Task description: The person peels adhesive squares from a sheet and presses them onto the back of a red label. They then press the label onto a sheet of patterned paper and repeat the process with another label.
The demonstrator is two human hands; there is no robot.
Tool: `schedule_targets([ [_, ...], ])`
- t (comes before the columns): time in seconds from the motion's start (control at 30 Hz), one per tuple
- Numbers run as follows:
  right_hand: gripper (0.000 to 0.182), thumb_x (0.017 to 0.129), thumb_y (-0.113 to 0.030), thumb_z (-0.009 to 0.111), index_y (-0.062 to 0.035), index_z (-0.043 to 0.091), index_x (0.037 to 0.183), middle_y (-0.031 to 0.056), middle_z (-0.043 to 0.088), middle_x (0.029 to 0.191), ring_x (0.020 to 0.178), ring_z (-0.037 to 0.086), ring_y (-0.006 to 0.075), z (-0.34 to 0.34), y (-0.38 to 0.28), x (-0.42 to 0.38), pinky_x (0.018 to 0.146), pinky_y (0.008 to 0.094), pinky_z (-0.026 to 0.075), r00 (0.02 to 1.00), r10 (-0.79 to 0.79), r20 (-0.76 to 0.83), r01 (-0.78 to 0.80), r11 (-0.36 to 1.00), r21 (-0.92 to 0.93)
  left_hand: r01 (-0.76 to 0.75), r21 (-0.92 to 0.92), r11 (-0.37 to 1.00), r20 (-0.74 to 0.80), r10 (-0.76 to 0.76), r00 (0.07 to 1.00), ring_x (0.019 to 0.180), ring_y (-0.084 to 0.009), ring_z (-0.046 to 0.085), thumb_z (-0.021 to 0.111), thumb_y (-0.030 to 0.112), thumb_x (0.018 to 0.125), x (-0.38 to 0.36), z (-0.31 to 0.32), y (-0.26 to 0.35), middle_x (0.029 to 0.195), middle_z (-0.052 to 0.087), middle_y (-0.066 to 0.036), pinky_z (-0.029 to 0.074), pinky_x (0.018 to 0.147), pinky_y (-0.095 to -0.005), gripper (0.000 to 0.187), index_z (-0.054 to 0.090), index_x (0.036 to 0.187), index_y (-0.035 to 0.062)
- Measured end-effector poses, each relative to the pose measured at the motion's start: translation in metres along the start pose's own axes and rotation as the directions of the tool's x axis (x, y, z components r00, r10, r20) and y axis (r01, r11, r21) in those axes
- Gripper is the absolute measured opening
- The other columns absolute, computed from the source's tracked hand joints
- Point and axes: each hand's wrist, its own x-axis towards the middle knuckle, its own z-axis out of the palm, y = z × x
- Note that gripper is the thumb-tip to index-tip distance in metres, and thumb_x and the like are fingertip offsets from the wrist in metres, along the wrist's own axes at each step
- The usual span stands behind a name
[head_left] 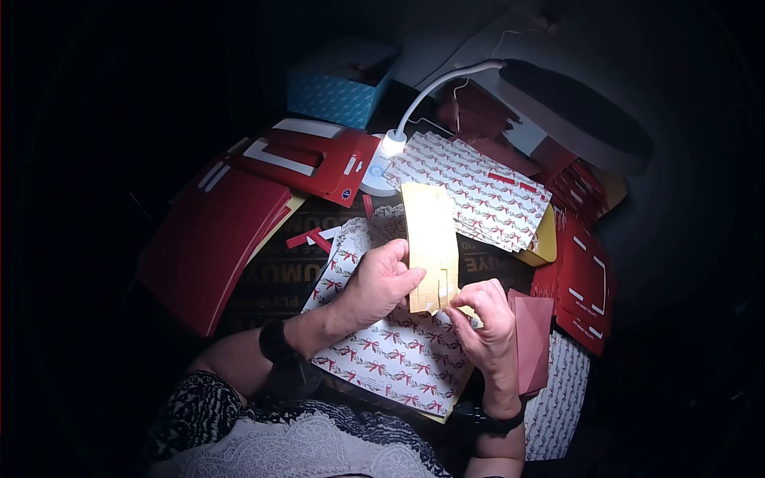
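Upright in my left hand (378, 279) is a yellow paper card (430, 231) with cut lines near its lower end, the thumb pressed on its front. At the card's lower right corner, my right hand (488, 323) pinches the edge between thumb and forefinger; the exact bit between the fingertips is hard to see. Beneath both hands lies a stack of white sheets printed with red bows and green garlands (398, 362). Small red and white paper strips (311, 237) lie left of that stack.
A white desk lamp (392, 145) stands behind, its dark head (574, 111) overhanging at right. Red cards (211, 239) are piled left, more red cut cards (578, 279) right. Another bow-printed stack (470, 187) lies beyond the hands, near a blue box (335, 95). Pink paper (532, 342) lies right.
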Motion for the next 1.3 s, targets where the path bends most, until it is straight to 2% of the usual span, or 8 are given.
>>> schedule_targets([
  [0.03, 0.02, 0.07, 0.005, 0.072, -0.0036, 0.06, 0.084, 0.0073, 0.059, 0.079, 0.073, 0.054, 0.0211, 0.0, 0.0, 0.001, 0.065, 0.0303, 0.044, 0.996, -0.085, 0.013, 0.085, 0.996, -0.029, -0.001, 0.0, 1.0, 0.0, 0.001, 1.0, 0.068, -0.0141, 0.067, 0.048, 0.0, 0.092, 0.001, -0.001, -0.001, 0.087, 0.067, -0.014, 0.054, 0.058, -0.0234, 0.026, 0.046, 0.118, -0.0069],
  [0.37, 0.024, 0.065, 0.003, 0.074, -0.0052, 0.061, 0.083, 0.0069, 0.056, 0.078, 0.073, 0.052, 0.0246, 0.0, 0.0, 0.0, 0.063, 0.0334, 0.043, 0.997, -0.071, -0.029, 0.07, 0.997, -0.039, -0.046, -0.028, 0.999, 0.017, 0.047, 0.999, 0.071, -0.0154, 0.067, 0.047, -0.001, 0.092, 0.003, -0.005, -0.009, 0.088, 0.065, -0.014, 0.055, 0.059, -0.0241, 0.025, 0.045, 0.116, -0.0071],
  [0.57, 0.023, 0.064, 0.004, 0.073, -0.006, 0.061, 0.08, 0.007, 0.056, 0.077, 0.074, 0.052, 0.0247, 0.0, -0.003, 0.001, 0.065, 0.0335, 0.043, 0.994, -0.099, 0.051, 0.102, 0.992, -0.077, -0.067, -0.038, 0.997, 0.013, 0.067, 0.998, 0.07, -0.0138, 0.067, 0.049, -0.001, 0.091, 0.003, -0.008, -0.012, 0.087, 0.066, -0.013, 0.054, 0.059, -0.023, 0.026, 0.046, 0.116, -0.0065],
  [0.73, 0.024, 0.066, 0.007, 0.071, -0.0046, 0.06, 0.084, 0.0087, 0.058, 0.079, 0.073, 0.053, 0.0258, 0.0, 0.002, 0.0, 0.067, 0.0346, 0.043, 0.994, -0.075, -0.08, 0.069, 0.995, -0.077, -0.12, 0.001, 0.993, 0.004, 0.12, 0.993, 0.069, -0.0116, 0.066, 0.05, -0.002, 0.089, 0.004, -0.008, -0.011, 0.087, 0.066, -0.012, 0.053, 0.059, -0.0212, 0.027, 0.047, 0.116, -0.0062],
  [0.8, 0.025, 0.067, 0.008, 0.07, -0.004, 0.059, 0.085, 0.0095, 0.059, 0.08, 0.073, 0.054, 0.0261, 0.0, 0.005, -0.001, 0.067, 0.0346, 0.043, 0.994, -0.065, -0.089, 0.06, 0.996, -0.06, -0.082, 0.042, 0.996, 0.074, 0.078, 0.994, 0.089, -0.0204, 0.067, 0.047, -0.004, 0.091, 0.001, -0.008, -0.005, 0.107, 0.062, -0.018, 0.058, 0.078, -0.0312, 0.031, 0.041, 0.121, -0.0065],
  [1.03, 0.025, 0.067, 0.007, 0.07, -0.0038, 0.057, 0.086, 0.0092, 0.058, 0.081, 0.073, 0.053, 0.0255, 0.0, 0.003, -0.003, 0.064, 0.0337, 0.044, 0.991, -0.056, -0.12, 0.05, 0.997, -0.052, -0.091, 0.042, 0.995, 0.063, 0.089, 0.994, 0.092, -0.0197, 0.066, 0.047, -0.005, 0.089, -0.001, -0.008, -0.006, 0.108, 0.062, -0.018, 0.055, 0.082, -0.0304, 0.03, 0.044, 0.119, -0.0082],
  [1.1, 0.026, 0.067, 0.007, 0.071, -0.0036, 0.057, 0.087, 0.0097, 0.058, 0.081, 0.072, 0.053, 0.0254, -0.001, 0.003, -0.005, 0.064, 0.0337, 0.044, 0.99, -0.033, -0.14, 0.027, 0.999, -0.04, -0.132, -0.088, 0.987, 0.035, 0.136, 0.99, 0.091, -0.016, 0.065, 0.049, -0.006, 0.087, 0.0, -0.006, -0.008, 0.105, 0.063, -0.016, 0.053, 0.078, -0.0259, 0.029, 0.047, 0.116, -0.0103],
  [1.3, 0.03, 0.068, 0.006, 0.071, -0.0032, 0.055, 0.091, 0.0111, 0.056, 0.082, 0.072, 0.052, 0.0253, 0.0, 0.004, -0.007, 0.063, 0.0338, 0.043, 0.974, -0.037, -0.225, 0.041, 0.999, 0.011, -0.105, -0.098, 0.99, 0.083, 0.113, 0.99, 0.096, -0.0176, 0.064, 0.051, -0.004, 0.087, -0.002, -0.006, -0.001, 0.11, 0.061, -0.018, 0.051, 0.085, -0.029, 0.03, 0.045, 0.116, -0.0104],
])
